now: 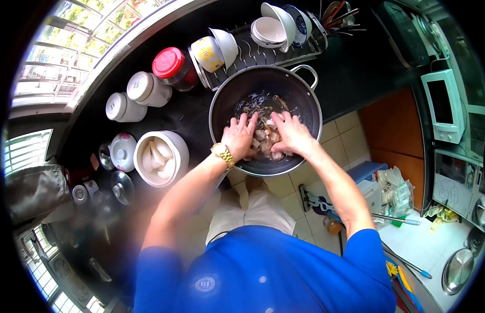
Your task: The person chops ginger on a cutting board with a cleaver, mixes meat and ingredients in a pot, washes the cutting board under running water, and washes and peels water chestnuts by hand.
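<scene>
A large dark wok (229, 96) with a metal rim and loop handle holds chunks of raw meat (264, 136) in what looks like a little water. My left hand (239, 136), with a gold watch on the wrist, reaches in from the left, its spread fingers touching the chunks. On the other side my right hand (292, 135) has its fingers spread over the meat, with the fingertips partly among the pieces. Both palms face down, and the undersides of the fingers are hidden.
Left of the wok stands a white pot (183, 151) of pale peeled pieces, near its floral lid (123, 152). White canisters (148, 89) and a red-lidded jar (169, 62) line the window side. Behind is a dish rack (247, 55) with bowls (207, 53).
</scene>
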A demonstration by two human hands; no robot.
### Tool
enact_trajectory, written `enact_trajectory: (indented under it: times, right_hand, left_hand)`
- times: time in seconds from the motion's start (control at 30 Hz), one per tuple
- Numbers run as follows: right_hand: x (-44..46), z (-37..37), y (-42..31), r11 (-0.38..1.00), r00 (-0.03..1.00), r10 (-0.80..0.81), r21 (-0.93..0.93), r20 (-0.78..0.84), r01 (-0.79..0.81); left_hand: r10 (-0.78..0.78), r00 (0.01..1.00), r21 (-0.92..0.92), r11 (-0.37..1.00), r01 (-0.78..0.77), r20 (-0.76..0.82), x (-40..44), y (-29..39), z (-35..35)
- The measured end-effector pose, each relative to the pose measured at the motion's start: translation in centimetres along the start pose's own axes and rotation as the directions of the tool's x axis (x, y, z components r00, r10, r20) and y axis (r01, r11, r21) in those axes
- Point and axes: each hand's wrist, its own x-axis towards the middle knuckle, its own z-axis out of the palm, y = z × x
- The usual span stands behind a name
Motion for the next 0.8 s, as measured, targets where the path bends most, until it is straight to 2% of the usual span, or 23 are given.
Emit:
enact_trajectory:
  times: [0.03, 0.13, 0.17, 0.2, 0.23, 0.27, 0.3, 0.33, 0.37, 0.4, 0.47, 0.5, 0.53, 0.57, 0.6, 0.67, 0.73, 0.8]
  right_hand:
    - [-0.3, 0.9, -0.8, 0.997, 0.998, 0.033, 0.068, -0.051, -0.029]
    - [0.6, 3.8, -1.7, 0.977, 0.965, 0.126, 0.199, -0.228, -0.080]
    - [1.3, 4.6, -1.6, 0.978, 0.966, 0.120, 0.197, -0.229, -0.075]
    - [2.0, 5.3, -1.4, 0.946, 0.951, 0.107, 0.325, -0.291, -0.007]
    - [2.6, 5.9, -1.1, 0.895, 0.931, 0.103, 0.442, -0.351, 0.068]
    - [3.0, 6.0, -1.1, 0.895, 0.933, 0.097, 0.441, -0.348, 0.072]
    - [3.6, 5.9, -1.0, 0.843, 0.933, 0.111, 0.529, -0.342, 0.094]
    - [4.4, 5.7, -0.8, 0.784, 0.934, 0.123, 0.610, -0.335, 0.115]
    - [5.1, 5.2, -0.9, 0.617, 0.957, 0.098, 0.772, -0.271, 0.155]
    - [5.1, 4.8, -0.9, 0.333, 0.990, 0.091, 0.940, -0.111, 0.075]
    - [4.6, 3.7, -1.4, 0.254, 0.993, 0.097, 0.966, -0.073, 0.047]
    - [4.5, 2.8, -1.8, 0.326, 0.987, 0.074, 0.939, -0.141, 0.110]
    - [3.8, 2.0, -2.1, 0.329, 0.988, 0.088, 0.940, -0.128, 0.092]
    - [2.9, 0.7, -3.0, 0.372, 0.982, 0.116, 0.924, -0.146, 0.093]
    - [2.5, 0.0, -3.5, 0.413, 0.976, 0.139, 0.906, -0.167, 0.096]
    - [3.6, 1.2, -2.1, 0.393, 0.981, 0.078, 0.910, -0.177, 0.133]
    - [2.5, -0.2, -3.5, 0.527, 0.973, 0.095, 0.839, -0.212, 0.131]
    - [2.1, 0.0, -3.4, 0.543, 0.962, 0.108, 0.826, -0.251, 0.154]
  left_hand:
    - [0.009, 0.992, -0.062, 0.998, -0.016, -0.122, 0.2, 0.1, 1.6]
    - [-0.106, 0.981, -0.282, 0.958, 0.056, -0.165, 1.0, 1.2, 3.1]
    - [-0.154, 0.972, -0.337, 0.937, 0.087, -0.177, 1.4, 1.4, 3.5]
    - [-0.158, 0.971, -0.338, 0.937, 0.090, -0.178, 1.6, 1.3, 3.3]
    - [-0.171, 0.970, -0.420, 0.904, 0.085, -0.174, 1.8, 1.2, 3.0]
    - [-0.188, 0.968, -0.499, 0.863, 0.081, -0.168, 1.9, 0.9, 3.0]
    - [-0.225, 0.965, -0.575, 0.811, 0.109, -0.134, 2.2, 0.8, 2.9]
    - [-0.233, 0.963, -0.577, 0.809, 0.114, -0.137, 2.5, 0.2, 3.1]
    - [-0.225, 0.964, -0.662, 0.746, 0.077, -0.142, 2.7, -0.3, 3.4]
    - [-0.217, 0.965, -0.738, 0.673, 0.037, -0.149, 2.9, -0.9, 3.6]
    - [-0.161, 0.983, -0.872, 0.490, 0.004, -0.087, 3.1, -1.4, 3.7]
    - [-0.165, 0.978, -0.879, 0.475, -0.036, -0.129, 2.8, -1.0, 3.1]
    - [-0.171, 0.971, -0.885, 0.460, -0.072, -0.167, 2.3, -0.6, 2.6]
    - [-0.154, 0.973, -0.943, 0.312, -0.115, -0.170, 2.0, -0.2, 1.8]
    - [-0.169, 0.967, -0.929, 0.349, -0.120, -0.188, 2.2, -0.1, 1.9]
    - [-0.175, 0.967, -0.918, 0.382, -0.106, -0.184, 2.1, -0.1, 1.6]
    - [-0.203, 0.959, -0.913, 0.395, -0.104, -0.197, 1.2, 0.4, 0.8]
    - [-0.224, 0.916, -0.848, 0.494, -0.189, -0.334, 0.8, 1.0, 0.4]
